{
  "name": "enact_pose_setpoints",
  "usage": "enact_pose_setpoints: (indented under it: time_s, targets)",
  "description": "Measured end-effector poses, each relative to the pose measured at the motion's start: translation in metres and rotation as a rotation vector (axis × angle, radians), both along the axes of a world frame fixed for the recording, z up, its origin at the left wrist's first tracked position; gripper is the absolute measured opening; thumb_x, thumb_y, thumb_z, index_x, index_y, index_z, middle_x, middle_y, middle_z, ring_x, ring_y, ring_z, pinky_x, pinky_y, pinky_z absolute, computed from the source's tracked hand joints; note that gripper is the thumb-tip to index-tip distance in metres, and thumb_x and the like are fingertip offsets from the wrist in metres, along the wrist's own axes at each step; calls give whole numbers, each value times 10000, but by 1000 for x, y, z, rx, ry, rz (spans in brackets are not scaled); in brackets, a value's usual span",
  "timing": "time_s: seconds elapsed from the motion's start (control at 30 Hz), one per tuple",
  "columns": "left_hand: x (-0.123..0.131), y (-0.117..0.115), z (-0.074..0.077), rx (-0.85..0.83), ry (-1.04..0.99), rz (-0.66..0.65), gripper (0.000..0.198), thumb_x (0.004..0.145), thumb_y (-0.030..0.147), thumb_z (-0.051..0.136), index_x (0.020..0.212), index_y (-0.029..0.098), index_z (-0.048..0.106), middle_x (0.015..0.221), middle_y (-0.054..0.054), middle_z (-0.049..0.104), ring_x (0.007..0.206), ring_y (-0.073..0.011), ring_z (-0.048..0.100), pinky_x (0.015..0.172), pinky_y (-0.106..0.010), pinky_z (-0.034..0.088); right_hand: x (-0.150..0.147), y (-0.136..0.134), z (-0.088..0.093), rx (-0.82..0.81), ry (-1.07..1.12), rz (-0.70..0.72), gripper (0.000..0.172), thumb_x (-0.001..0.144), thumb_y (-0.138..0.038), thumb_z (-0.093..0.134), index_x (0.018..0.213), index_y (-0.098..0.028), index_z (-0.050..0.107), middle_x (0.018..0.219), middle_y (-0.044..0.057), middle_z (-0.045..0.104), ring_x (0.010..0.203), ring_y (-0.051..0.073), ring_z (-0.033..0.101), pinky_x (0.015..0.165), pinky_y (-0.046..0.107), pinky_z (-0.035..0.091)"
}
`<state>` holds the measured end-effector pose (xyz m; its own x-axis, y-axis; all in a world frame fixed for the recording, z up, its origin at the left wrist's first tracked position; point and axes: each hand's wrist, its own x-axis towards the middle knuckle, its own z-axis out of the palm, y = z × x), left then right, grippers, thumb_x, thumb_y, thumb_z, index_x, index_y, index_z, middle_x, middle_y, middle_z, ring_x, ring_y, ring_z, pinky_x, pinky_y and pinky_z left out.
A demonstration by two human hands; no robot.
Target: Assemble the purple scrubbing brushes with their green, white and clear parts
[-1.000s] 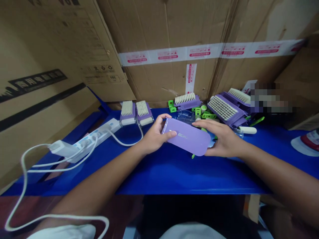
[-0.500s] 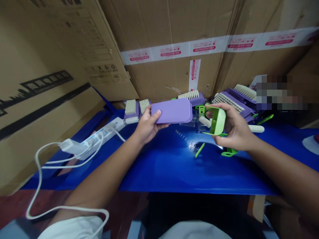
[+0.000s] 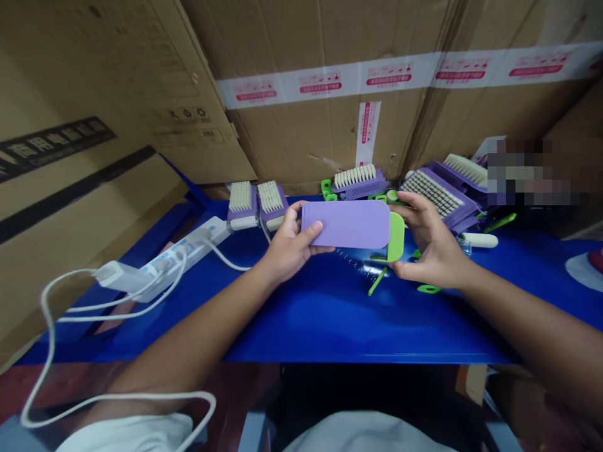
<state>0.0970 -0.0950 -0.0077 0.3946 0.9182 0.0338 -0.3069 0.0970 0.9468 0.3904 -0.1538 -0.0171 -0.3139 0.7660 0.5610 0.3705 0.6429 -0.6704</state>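
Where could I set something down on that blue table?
Bare blue tabletop shows along the near edge between the forearms, nearer than the green strip. Another patch lies between the white rod and the red-and-white object at right. It's crowded behind the purple case, where bristled pieces and green parts line the cardboard, and around the power strip at left.

A white power strip [image 3: 172, 257] lies on the blue table [image 3: 301, 320] near cardboard [image 3: 113, 94].
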Motion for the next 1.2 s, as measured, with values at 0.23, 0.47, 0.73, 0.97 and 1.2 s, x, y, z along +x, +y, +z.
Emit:
enact_pose_setpoints:
  time_s: [0.23,0.47,0.73,0.97,1.2]
  targets:
    - [1,-4,-2,15,22,-33,820,757,551,1002,1281,335,409,1305,-9,584,1076,-222,749,825,-416,750,2,2,-2,-29,34,9,1081,816,-367,948,1706,-410,336,1648,115,598,1588,375,550,1354,630,403]
    - [1,-6,-4,16,38,-82,851,747,520,1017,1300,354,392,1374,-18,539,1161,-236,715,862,-412,747,-10,0,-2,-3,79,-30,826,849,-268,938,1590,-371,586,1615,129,560,1551,360,580,1275,557,549]
    - [-7,-6,-4,92,95,-136,771,783,507,989,1277,351,417,1283,-3,530,1107,-216,696,856,-431,742,-2,-8,3,50,-25,-71,1023,960,-379,857,1772,-442,237,1717,112,572,1631,394,513,1327,685,443]
    - [-3,-9,-10,237,206,-100,745,803,454,973,1275,303,417,1229,-25,574,1026,-176,678,806,-286,681,-8,-11,5,212,-258,-103,1165,892,-379,923,1812,-330,209,1717,161,567,1548,400,612,1266,581,559]
    - [-1,-9,-9,192,184,-130,750,797,526,971,1212,288,394,1070,14,587,727,-125,667,505,-231,612,-17,-10,2,101,-103,-182,930,802,-440,988,1611,-291,555,1537,148,722,1360,394,744,1149,562,636]
